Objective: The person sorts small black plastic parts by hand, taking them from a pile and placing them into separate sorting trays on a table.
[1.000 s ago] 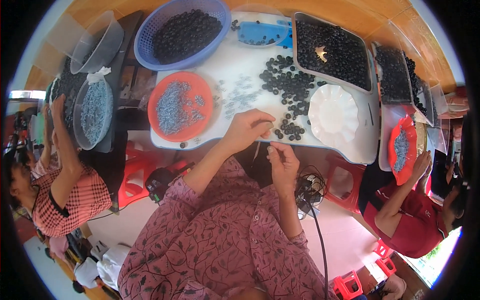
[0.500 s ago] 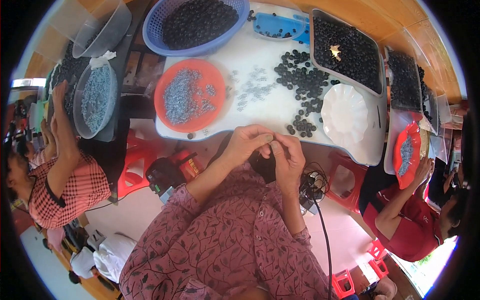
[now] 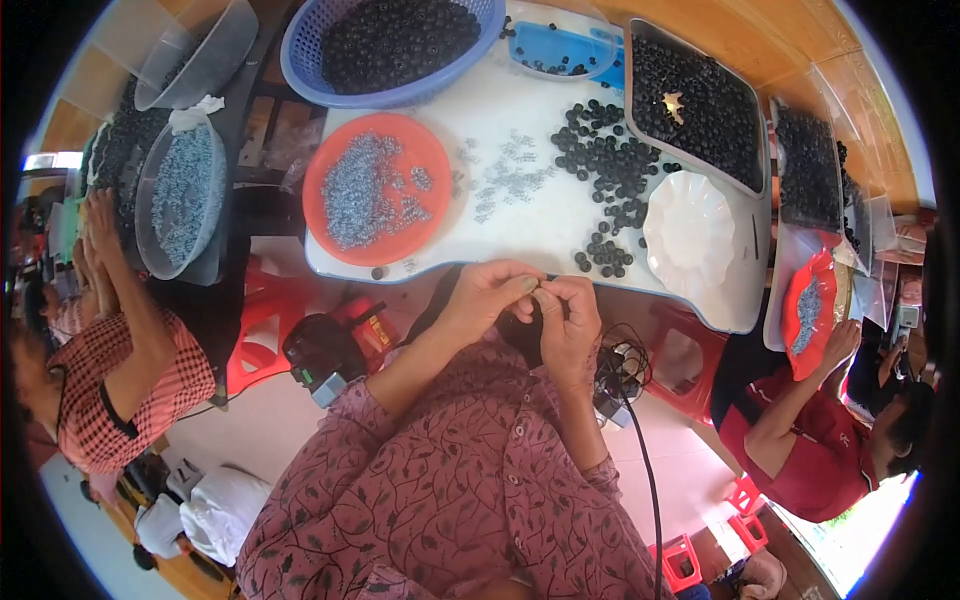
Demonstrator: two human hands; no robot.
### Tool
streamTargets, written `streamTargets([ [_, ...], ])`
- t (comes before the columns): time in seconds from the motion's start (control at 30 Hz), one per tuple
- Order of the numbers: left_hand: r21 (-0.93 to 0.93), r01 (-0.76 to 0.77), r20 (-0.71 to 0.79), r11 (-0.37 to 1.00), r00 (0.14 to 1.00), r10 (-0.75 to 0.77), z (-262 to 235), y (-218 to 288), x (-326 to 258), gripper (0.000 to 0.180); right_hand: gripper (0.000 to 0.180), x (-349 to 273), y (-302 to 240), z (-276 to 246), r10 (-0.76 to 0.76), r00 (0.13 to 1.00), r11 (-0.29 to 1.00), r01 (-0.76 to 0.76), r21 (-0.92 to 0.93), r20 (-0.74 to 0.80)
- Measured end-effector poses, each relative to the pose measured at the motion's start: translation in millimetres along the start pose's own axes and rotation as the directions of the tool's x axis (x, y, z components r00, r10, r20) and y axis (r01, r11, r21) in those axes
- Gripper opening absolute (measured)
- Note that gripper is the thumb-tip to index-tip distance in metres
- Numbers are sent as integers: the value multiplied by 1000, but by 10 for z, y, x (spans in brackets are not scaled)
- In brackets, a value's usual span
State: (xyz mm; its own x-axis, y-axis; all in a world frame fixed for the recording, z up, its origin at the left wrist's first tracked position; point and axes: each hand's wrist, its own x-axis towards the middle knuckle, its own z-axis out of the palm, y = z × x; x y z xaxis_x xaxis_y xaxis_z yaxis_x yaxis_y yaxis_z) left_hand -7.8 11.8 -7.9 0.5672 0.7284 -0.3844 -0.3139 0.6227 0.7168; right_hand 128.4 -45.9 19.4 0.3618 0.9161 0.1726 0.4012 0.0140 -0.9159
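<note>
Here the left hand (image 3: 490, 300) and right hand (image 3: 568, 318) meet fingertip to fingertip, pinched narrow on something too small to tell, probably for control. Black beads (image 3: 605, 180) lie just beyond them; the orange plate (image 3: 425, 150) of small silver parts sits ahead-left, within reach.

A small red and yellow label (image 3: 378, 330) sits on the black box under the table. It is the only one.

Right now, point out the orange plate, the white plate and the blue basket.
orange plate (image 3: 425, 215), head view, bare right part of its floor.
white plate (image 3: 690, 235), head view, middle of its ribbed surface.
blue basket (image 3: 305, 60), head view, left wall of the rim.
</note>
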Motion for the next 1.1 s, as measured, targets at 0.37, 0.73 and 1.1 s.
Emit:
streamTargets([
  [0.37, 140, 2, 27, 990, 1000, -5, -23, 116, -17, 20, 15, 11, -16, -41, 87, 993, 992, -94, 85, 78],
  [0.73, 83, 37, 34, 996, 999, -40, -24, 67, 7, 21, 14, -22, 99, -67, 108, 987, 974, -130, 185, 120],
  [1.1, 147, -68, -6, 987, 998, 69, 46, 60, -51, 18, 14, -37, 1, -73, 162, 981, 976, -175, 126, 106],
])
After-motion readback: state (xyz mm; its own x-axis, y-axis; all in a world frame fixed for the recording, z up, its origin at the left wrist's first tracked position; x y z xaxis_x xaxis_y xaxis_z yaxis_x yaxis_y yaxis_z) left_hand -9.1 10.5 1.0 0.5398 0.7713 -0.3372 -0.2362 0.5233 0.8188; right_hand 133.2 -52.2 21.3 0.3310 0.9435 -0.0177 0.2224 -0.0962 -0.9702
